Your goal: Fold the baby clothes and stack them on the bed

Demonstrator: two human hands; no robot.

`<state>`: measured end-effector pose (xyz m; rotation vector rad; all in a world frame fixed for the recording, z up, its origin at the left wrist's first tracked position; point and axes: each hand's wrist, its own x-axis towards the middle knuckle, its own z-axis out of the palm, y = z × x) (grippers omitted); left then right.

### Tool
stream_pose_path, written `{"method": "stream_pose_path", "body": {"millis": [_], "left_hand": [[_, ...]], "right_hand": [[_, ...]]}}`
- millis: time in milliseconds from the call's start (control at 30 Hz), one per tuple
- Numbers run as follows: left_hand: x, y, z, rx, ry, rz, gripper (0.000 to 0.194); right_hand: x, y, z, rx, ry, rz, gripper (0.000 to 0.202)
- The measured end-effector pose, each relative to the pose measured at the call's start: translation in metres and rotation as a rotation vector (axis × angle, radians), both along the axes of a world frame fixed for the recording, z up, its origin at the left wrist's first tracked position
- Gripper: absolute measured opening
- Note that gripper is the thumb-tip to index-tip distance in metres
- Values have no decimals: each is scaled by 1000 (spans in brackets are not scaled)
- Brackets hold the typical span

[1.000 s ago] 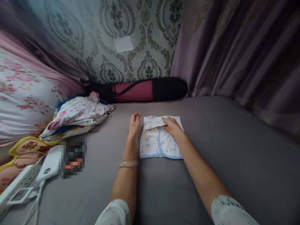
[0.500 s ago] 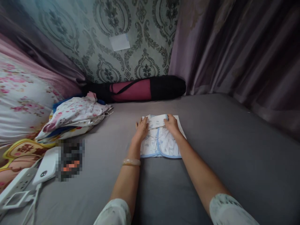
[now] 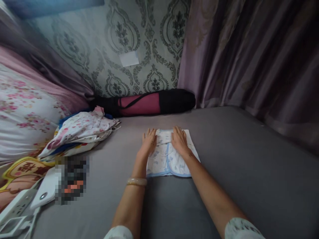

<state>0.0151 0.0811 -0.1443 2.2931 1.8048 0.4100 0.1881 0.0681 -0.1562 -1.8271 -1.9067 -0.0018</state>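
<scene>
A small white garment (image 3: 159,161) with a pale blue print and blue edging lies folded on the grey sheet. Its upper part is turned down into a band across the top. My left hand (image 3: 149,141) rests at the garment's upper left edge, fingers apart and pointing away from me. On the upper right of the garment, my right hand (image 3: 178,141) lies flat with its fingers stretched out. Both palms face down on or beside the cloth, and neither hand grips it.
A pile of printed clothes (image 3: 84,127) lies at the left, near a floral pillow (image 3: 25,109). Nearer are a white power bank (image 3: 47,189) and a power strip (image 3: 18,205). A black and pink bag (image 3: 142,104) lies along the wall; curtains (image 3: 224,59) hang at the right.
My right hand has let go of the band's edge and now lies flat over it. My left hand has stretched its fingers forward. The view has tilted up slightly.
</scene>
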Motion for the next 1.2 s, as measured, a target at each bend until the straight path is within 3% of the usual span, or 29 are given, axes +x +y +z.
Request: {"method": "stream_pose_path", "body": {"millis": [133, 267, 433, 600, 767, 900, 1067, 1200], "left_hand": [[25, 4, 10, 56, 40, -98, 47], [46, 5, -3, 33, -28, -49, 45], [46, -2, -16, 9, -27, 25, 51], [39, -9, -16, -23, 89, 4, 52], [38, -8, -16, 6, 76, -7, 52], [33, -5, -21, 118, 34, 96, 53], [30, -6, -32, 41, 110, 111, 58], [30, -7, -29, 24, 113, 106, 59]], "right_hand": [[-11, -3, 2, -38, -53, 126, 50], [-11, -7, 4, -109, -118, 226, 54], [-11, -9, 0, -156, -177, 323, 57], [-14, -7, -9, -239, -148, 308, 54], [-12, -7, -6, -242, -126, 295, 54], [-9, -8, -7, -173, -108, 186, 55], [-8, -6, -15, -207, -114, 148, 55], [-7, -5, -15, -225, -103, 158, 56]]}}
